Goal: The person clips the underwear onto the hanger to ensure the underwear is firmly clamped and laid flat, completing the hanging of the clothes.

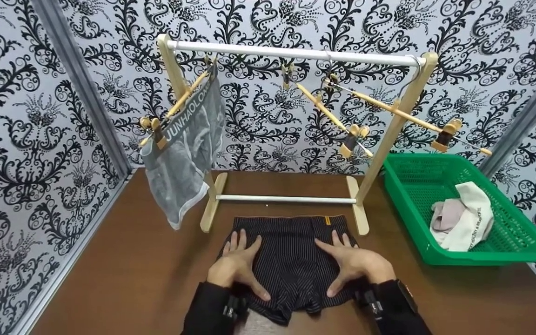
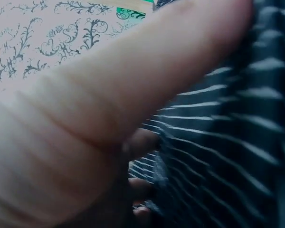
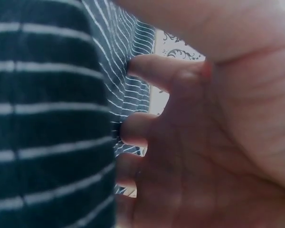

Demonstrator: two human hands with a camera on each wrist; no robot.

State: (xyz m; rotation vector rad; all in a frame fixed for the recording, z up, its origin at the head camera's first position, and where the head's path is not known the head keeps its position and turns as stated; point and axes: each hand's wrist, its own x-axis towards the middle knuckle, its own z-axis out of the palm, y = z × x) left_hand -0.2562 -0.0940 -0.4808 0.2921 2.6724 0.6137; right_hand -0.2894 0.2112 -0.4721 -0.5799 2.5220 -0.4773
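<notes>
Black pinstriped boxer briefs (image 1: 291,251) lie spread on the brown table, waistband toward the rack, with a small yellow tag on the band. On their left side rests my left hand (image 1: 240,265), fingers spread and touching the cloth. My right hand (image 1: 354,263) lies on the right side in the same way, thumb pointing toward the leg opening. Close up, the left wrist view shows the thumb (image 2: 147,61) against the striped fabric (image 2: 213,128). In the right wrist view the fingertips (image 3: 142,71) meet the striped cloth (image 3: 47,114).
Behind the briefs stands a wooden rack (image 1: 291,50) with a white bar. Grey briefs (image 1: 179,158) hang clipped at its left; two clip hangers (image 1: 324,111) hang bare at its right. A green basket (image 1: 407,218) at the right holds white and pinkish garments (image 1: 470,221).
</notes>
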